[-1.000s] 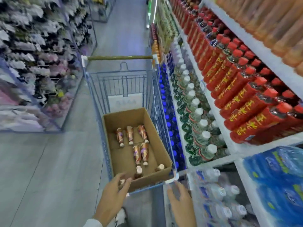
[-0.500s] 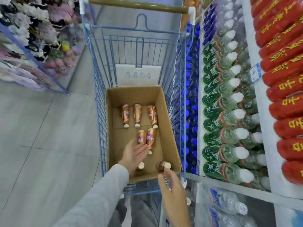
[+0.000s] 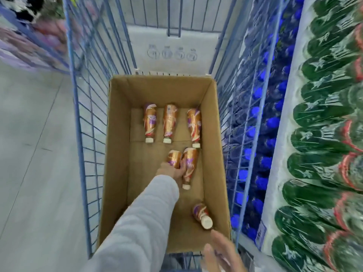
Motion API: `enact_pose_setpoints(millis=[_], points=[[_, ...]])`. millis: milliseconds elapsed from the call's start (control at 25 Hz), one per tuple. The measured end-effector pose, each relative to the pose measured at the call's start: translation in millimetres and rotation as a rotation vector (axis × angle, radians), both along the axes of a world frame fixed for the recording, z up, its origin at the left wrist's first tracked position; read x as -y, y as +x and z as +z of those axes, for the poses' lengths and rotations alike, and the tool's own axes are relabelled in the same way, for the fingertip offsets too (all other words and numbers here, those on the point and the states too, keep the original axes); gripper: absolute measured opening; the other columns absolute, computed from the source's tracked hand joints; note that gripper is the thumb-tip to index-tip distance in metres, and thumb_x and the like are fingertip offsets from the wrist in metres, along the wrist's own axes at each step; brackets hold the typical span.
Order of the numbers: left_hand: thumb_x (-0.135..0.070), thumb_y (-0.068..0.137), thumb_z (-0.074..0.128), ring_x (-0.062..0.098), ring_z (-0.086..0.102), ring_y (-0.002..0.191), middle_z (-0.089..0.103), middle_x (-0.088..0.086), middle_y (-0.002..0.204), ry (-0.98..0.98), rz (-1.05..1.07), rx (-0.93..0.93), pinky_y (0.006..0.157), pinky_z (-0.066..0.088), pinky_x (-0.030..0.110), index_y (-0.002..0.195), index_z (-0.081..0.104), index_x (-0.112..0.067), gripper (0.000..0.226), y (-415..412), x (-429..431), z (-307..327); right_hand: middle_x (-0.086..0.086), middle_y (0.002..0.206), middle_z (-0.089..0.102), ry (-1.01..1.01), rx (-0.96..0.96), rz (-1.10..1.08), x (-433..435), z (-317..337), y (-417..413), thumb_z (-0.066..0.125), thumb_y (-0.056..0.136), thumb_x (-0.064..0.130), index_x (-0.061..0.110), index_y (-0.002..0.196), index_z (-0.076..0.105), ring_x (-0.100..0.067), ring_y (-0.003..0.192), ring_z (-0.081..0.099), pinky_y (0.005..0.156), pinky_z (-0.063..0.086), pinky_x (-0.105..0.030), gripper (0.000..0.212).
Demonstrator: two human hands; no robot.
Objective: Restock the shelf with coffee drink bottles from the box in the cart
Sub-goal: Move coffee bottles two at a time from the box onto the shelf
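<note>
While the left grip (image 3: 172, 170) reaches deep into the cardboard box (image 3: 117, 154) in the cart (image 3: 81, 134), its fingers wrap the held bottle (image 3: 174, 158), the left one of a pair lying on the box floor. Its fingertips sit in the seam against the neighbour bottle (image 3: 190, 163), which lies alongside. Three far bottles (image 3: 170, 123) lie in a row beyond, caps pointing back toward the person. The right grip (image 3: 222, 254) hovers spread and loose over the box's near edge, holding nothing. The near bottle (image 3: 202, 213) lies tilted just beyond its fingertips, apart from them. Green bottles (image 3: 324, 134) fill the shelf (image 3: 284, 91) on the right.
</note>
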State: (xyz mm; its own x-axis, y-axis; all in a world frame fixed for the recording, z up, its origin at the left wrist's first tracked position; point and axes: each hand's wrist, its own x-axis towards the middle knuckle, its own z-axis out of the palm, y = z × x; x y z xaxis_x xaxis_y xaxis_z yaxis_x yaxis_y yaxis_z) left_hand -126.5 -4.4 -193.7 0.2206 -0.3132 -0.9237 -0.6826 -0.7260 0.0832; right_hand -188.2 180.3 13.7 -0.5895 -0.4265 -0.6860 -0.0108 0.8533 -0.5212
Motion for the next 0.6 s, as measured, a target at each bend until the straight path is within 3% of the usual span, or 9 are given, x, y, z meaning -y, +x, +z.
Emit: enact_pose_setpoints(millis=[80,160,240,320,360,440,520,600], points=[[-0.087,0.066,0.054,0.029,0.064,0.092,0.069,0.004,0.108,-0.031,-0.089,0.029,0.083,0.051,0.034,0.120,0.062,-0.021,0.085,5.5,2.5,-9.3,0.007,0.115,0.070,0.056,0.104,-0.046,3.1,-5.2,-11.6,0.078,0.084,0.034,0.039,0.104,0.067,-0.011,0.107,0.064,0.093,0.044,-0.020,0.023],[-0.074,0.070,0.069,0.024,0.062,0.096,0.068,0.000,0.112,-0.103,0.009,-0.095,0.090,0.051,0.034,0.129,0.059,-0.027,0.076,13.7,1.9,0.4,0.012,0.117,0.069,0.038,0.145,-0.069,11.4,-6.9,-23.7,0.074,0.089,0.020,0.039,0.104,0.067,-0.003,0.110,0.061,0.093,0.044,-0.019,0.025],[-0.042,0.083,0.079,0.022,0.060,0.102,0.064,0.005,0.114,-0.085,0.510,-0.276,0.093,0.052,0.038,0.139,0.053,-0.018,0.066,19.3,1.5,23.7,0.018,0.115,0.066,0.028,0.230,-0.067,34.6,-5.0,-32.3,0.071,0.092,0.028,0.040,0.107,0.066,0.004,0.107,0.059,0.086,0.042,-0.016,0.020],[-0.028,0.088,0.076,0.028,0.066,0.094,0.067,0.016,0.112,0.021,0.947,-0.370,0.077,0.059,0.046,0.137,0.054,-0.009,0.058,31.6,-1.6,54.9,0.016,0.118,0.066,0.029,0.273,-0.024,56.8,-10.7,-39.7,0.066,0.095,0.035,0.036,0.115,0.064,0.001,0.109,0.060,0.092,0.045,-0.021,0.020],[-0.029,0.086,0.076,0.030,0.070,0.089,0.069,0.019,0.114,0.010,0.972,-0.379,0.074,0.061,0.047,0.134,0.056,-0.010,0.056,39.4,-5.8,71.1,0.012,0.119,0.067,0.034,0.319,-0.030,69.3,-17.9,-42.0,0.064,0.097,0.035,0.032,0.117,0.064,-0.002,0.110,0.061,0.095,0.048,-0.025,0.020],[-0.029,0.084,0.075,0.033,0.074,0.090,0.070,0.021,0.121,-0.046,0.874,-0.405,0.086,0.059,0.055,0.127,0.059,-0.013,0.048,58.6,-18.7,96.2,-0.002,0.121,0.068,0.032,0.535,-0.236,96.0,-46.1,-44.1,0.061,0.100,0.030,0.019,0.117,0.063,-0.014,0.110,0.065,0.094,0.052,-0.032,0.020],[-0.025,0.087,0.073,0.035,0.071,0.103,0.068,0.020,0.120,-0.099,0.827,-0.442,0.088,0.058,0.058,0.121,0.059,-0.018,0.038,77.2,-29.6,123.3,-0.017,0.126,0.064,0.043,0.866,-0.566,124.0,-89.4,-41.1,0.060,0.100,0.030,0.004,0.129,0.052,-0.029,0.116,0.062,0.094,0.051,-0.039,0.039],[-0.018,0.087,0.073,0.033,0.068,0.102,0.068,0.016,0.111,-0.150,0.774,-0.441,0.082,0.061,0.054,0.117,0.060,-0.021,0.032,94.9,-38.9,144.6,-0.025,0.136,0.055,0.062,1.013,-0.911,146.0,-139.2,-36.0,0.062,0.099,0.032,-0.002,0.143,0.038,-0.037,0.127,0.055,0.101,0.046,-0.047,0.061]])
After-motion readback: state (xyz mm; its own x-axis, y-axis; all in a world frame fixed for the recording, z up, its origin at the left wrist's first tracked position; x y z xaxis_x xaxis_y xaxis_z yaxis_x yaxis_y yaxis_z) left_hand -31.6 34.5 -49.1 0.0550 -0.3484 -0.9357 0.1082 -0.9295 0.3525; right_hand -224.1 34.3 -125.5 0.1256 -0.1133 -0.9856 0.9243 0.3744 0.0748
